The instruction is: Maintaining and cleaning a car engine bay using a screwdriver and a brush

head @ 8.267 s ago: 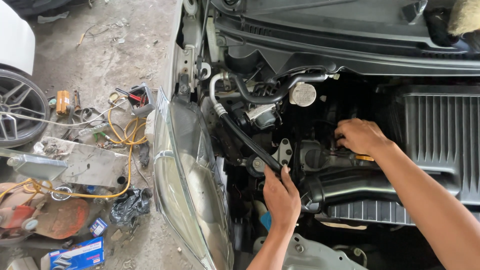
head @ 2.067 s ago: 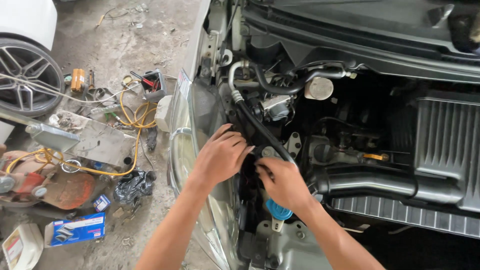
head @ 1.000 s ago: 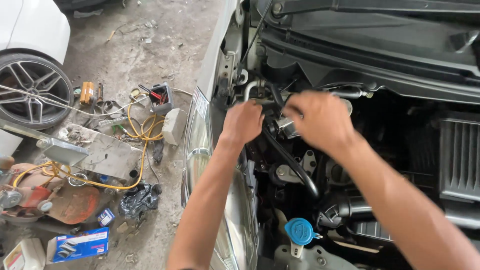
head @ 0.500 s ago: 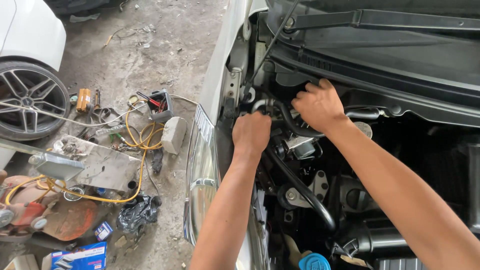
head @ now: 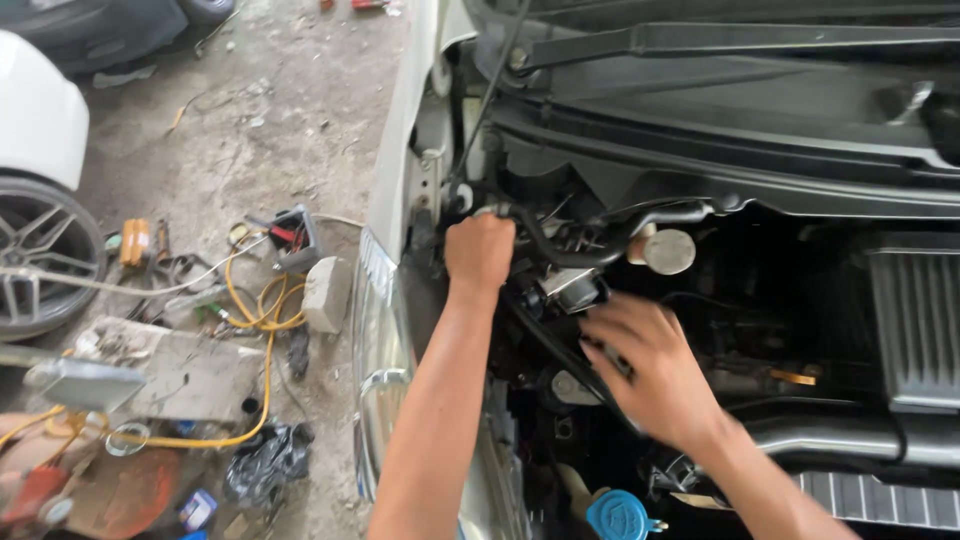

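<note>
Concrete floor [head: 300,90], grey, stained, left of the car. Lying on it:
- yellow hose [head: 262,330], looped mid-left, running near-left toward the bottom corner
- small black and red box [head: 295,232] at the far end of the hose loops
- pale concrete block [head: 325,293] just beside the car's front corner
- flat grey slab [head: 170,370] near-left, with a metal plate [head: 85,383] touching its left edge
- crumpled black bag [head: 265,465] near, just right of the slab
- orange and black bits [head: 135,242] far-left, near a car wheel [head: 40,255] standing on the floor
- scattered debris far, by a dark car body [head: 110,35]
</note>
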